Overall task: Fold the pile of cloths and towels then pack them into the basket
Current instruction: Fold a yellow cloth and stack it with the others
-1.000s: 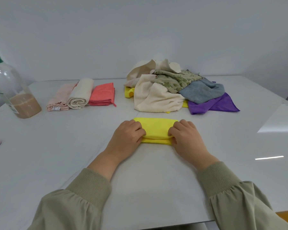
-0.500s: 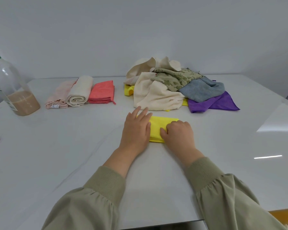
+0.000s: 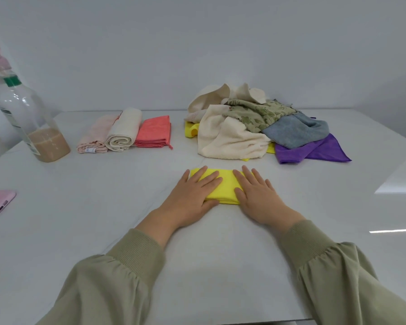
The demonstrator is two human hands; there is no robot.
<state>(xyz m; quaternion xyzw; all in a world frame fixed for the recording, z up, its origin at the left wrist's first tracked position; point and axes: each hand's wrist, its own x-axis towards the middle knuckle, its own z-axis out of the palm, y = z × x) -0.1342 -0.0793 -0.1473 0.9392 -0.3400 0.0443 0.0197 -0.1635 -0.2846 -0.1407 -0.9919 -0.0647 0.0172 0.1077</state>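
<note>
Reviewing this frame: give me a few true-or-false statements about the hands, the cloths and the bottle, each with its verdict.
1. The left hand and the right hand both lie flat on the folded yellow cloth. True.
2. The purple cloth is folded next to the coral cloth. False: it lies unfolded at the right edge of the pile, partly under other cloths.
3. The pink towel, cream towel and coral cloth lie in a row left of the pile. True.
4. The bottle is full to the neck. False: brownish liquid fills only its bottom part.
</note>
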